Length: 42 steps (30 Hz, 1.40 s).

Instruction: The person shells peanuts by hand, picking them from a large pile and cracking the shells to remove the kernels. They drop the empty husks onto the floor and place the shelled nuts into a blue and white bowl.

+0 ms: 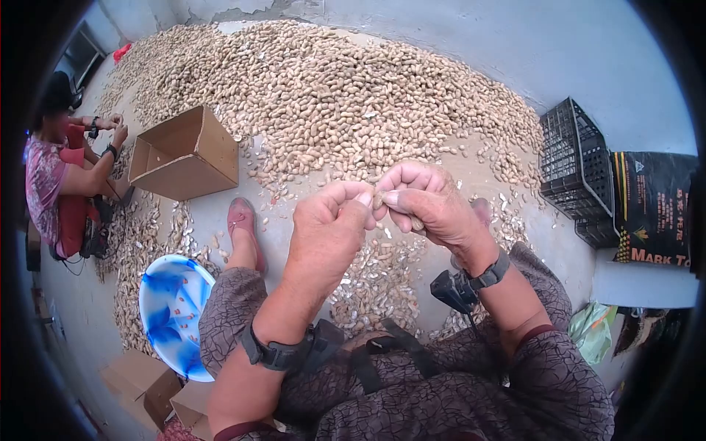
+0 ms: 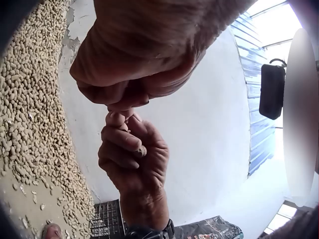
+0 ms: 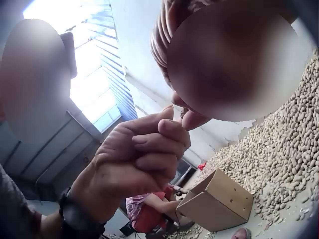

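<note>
Before the body, in the head view, my left hand [image 1: 320, 228] and right hand [image 1: 434, 209] meet at the fingertips. Thumbs and forefingers of both pinch one peanut [image 1: 378, 200], mostly covered by the fingers. A second peanut [image 1: 417, 223] is tucked under the right hand's curled fingers; the left wrist view shows this tucked peanut [image 2: 142, 151] too. Beneath the hands, broken peanut shells [image 1: 379, 287] litter the floor between the feet. A blue and white basin [image 1: 149, 312] with a few reddish kernels inside stands by the left knee.
A large heap of peanuts [image 1: 316, 88] spreads along the wall. An open cardboard box [image 1: 195, 173] stands left of it, near another seated person [image 1: 55, 169]. Black plastic crates [image 1: 577, 162] and a printed black sack [image 1: 654, 206] are at right. More cardboard boxes [image 1: 140, 382] lie lower left.
</note>
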### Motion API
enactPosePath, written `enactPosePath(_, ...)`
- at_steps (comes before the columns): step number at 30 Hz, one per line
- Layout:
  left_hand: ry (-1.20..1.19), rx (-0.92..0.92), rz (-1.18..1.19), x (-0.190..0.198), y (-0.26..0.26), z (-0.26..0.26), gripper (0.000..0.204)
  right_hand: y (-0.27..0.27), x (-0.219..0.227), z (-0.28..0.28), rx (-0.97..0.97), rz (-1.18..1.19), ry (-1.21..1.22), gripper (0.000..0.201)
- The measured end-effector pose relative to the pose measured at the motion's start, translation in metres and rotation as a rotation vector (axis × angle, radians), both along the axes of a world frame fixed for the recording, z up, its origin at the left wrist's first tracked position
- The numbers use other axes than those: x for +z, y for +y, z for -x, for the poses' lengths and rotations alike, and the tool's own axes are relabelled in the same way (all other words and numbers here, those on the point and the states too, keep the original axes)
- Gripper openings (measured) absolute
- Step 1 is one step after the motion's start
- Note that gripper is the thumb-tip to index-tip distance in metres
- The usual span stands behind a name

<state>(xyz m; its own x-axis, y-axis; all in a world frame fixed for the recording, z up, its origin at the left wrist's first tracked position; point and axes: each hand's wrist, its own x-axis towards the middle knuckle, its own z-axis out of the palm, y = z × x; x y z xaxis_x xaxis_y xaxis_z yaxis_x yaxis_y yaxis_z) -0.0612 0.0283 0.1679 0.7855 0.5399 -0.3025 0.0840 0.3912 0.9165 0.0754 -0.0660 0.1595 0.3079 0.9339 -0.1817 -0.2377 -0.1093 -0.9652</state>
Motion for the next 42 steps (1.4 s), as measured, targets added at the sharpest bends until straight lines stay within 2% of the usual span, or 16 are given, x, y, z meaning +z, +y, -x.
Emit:
enactPosePath(7,-0.013,-0.055,-0.182,0.009,-0.014,-0.002,0.015,-0.013,0.041,0.01,-0.064,0.099,-0.194,0.013)
enactPosePath(9,-0.035,-0.012,-0.292,0.013,-0.018,-0.003,0.014,-0.015,0.049,0.012,-0.075,0.111,-0.327,0.015)
enactPosePath(13,-0.071,0.026,-0.39,0.018,-0.024,-0.004,0.012,-0.02,0.056,0.013,-0.096,0.043,-0.327,0.014)
enactPosePath(16,-0.147,0.007,-0.644,0.008,-0.027,-0.007,0.009,-0.027,0.063,0.014,-0.128,0.069,-0.213,0.012)
enactPosePath(17,-0.142,0.002,-0.644,0.008,-0.029,-0.007,0.009,-0.03,0.061,0.013,-0.119,0.102,-0.25,0.012)
enactPosePath(19,-0.095,-0.009,-0.817,0.011,-0.033,-0.009,0.005,-0.034,0.055,0.013,-0.115,0.139,-0.275,0.012)
enactPosePath(23,-0.144,0.016,-0.911,0.002,-0.038,-0.017,0.004,-0.035,0.037,0.009,-0.211,0.085,-0.108,0.01)
enactPosePath(25,-0.144,0.039,-0.685,0.003,-0.041,-0.024,0.006,-0.035,0.039,0.004,-0.228,0.039,-0.029,0.01)
enactPosePath(26,-0.145,0.036,-0.692,0.007,-0.042,-0.026,0.006,-0.036,0.041,0.004,-0.252,0.037,-0.015,0.01)
enactPosePath(28,-0.163,-0.026,-0.336,0.016,-0.044,-0.03,0.008,-0.038,0.046,0.002,-0.28,0.031,0.003,0.009)
enactPosePath(31,-0.111,-0.127,-0.184,0.018,-0.036,-0.032,0.009,-0.043,0.048,0.003,-0.253,0.066,-0.056,0.006)
enactPosePath(34,-0.137,-0.09,-0.111,0.01,-0.041,-0.033,0.012,-0.043,0.047,0.008,-0.274,0.067,-0.047,0.006)
enactPosePath(36,-0.14,-0.057,-0.086,0.007,-0.042,-0.033,0.014,-0.042,0.049,0.011,-0.307,0.128,-0.153,0.006)
enactPosePath(38,-0.212,-0.061,0.09,0.003,-0.04,-0.034,0.02,-0.042,0.049,0.01,-0.314,0.134,-0.169,0.006)
enactPosePath(39,-0.212,-0.061,0.085,0.002,-0.039,-0.035,0.02,-0.041,0.05,0.008,-0.323,0.143,-0.186,0.006)
enactPosePath(42,-0.297,-0.081,0.244,-0.001,-0.036,-0.035,0.021,-0.041,0.041,0.005,-0.374,0.003,-0.127,0.012)
